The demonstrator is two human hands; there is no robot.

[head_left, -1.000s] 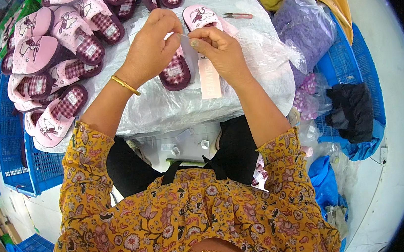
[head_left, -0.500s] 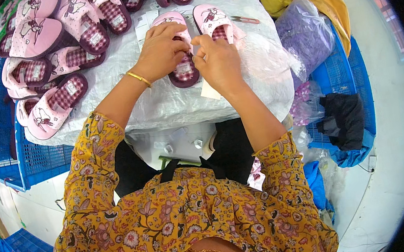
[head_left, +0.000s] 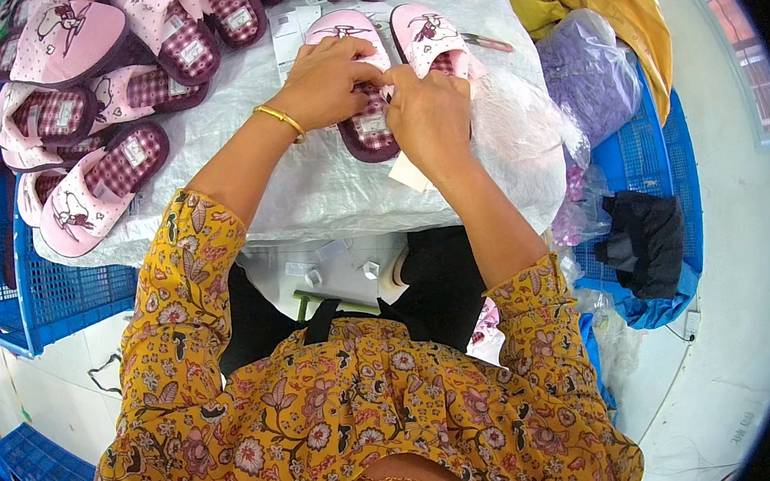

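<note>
A pink slipper with a dark red checked insole lies on the plastic-covered table, toe away from me. My left hand, a gold bangle at its wrist, lies over the upper with its fingers curled onto it. Close against it, my right hand is closed, fingertips pinching at the right edge of the upper's opening. The exact pinch is partly hidden by my fingers. The matching slipper lies just beyond my right hand. A pale card sticks out beneath my right wrist.
Many more pink slippers are piled at the left and along the far edge. A small cutting tool lies right of the pair. Crumpled clear plastic and a purple bagged bundle are at the right. Blue crates flank the table.
My right hand has come in to the left hand, and its fingers have closed at the slipper's opening. The whole view has shifted slightly.
</note>
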